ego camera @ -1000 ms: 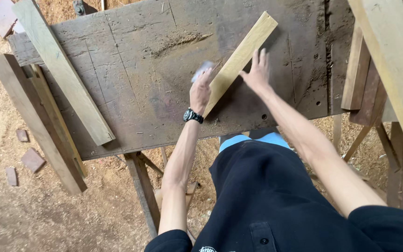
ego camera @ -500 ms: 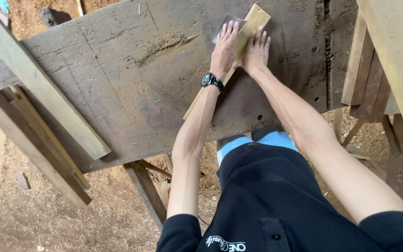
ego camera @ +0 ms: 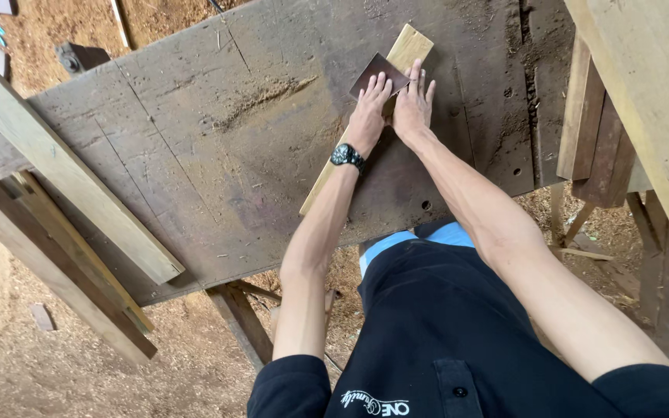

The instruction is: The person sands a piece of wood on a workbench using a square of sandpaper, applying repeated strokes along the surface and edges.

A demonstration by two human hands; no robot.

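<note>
Far left: long pale plank lies slanted across the left edge of the workbench, with darker boards leaning below it over the sawdust floor. Bench top: dark, weathered, scratched. Centre-right: narrow pale wood strip lies diagonally on the bench, upper end toward the far edge, lower end near the front edge. Dark brown sanding sheet rests on the strip's upper part. Left hand, black watch on wrist, lies flat, fingers extended onto the sheet. Right hand just beside it, flat, fingers spread, pressing the strip. Right edge: pale beam over upright boards.
</note>
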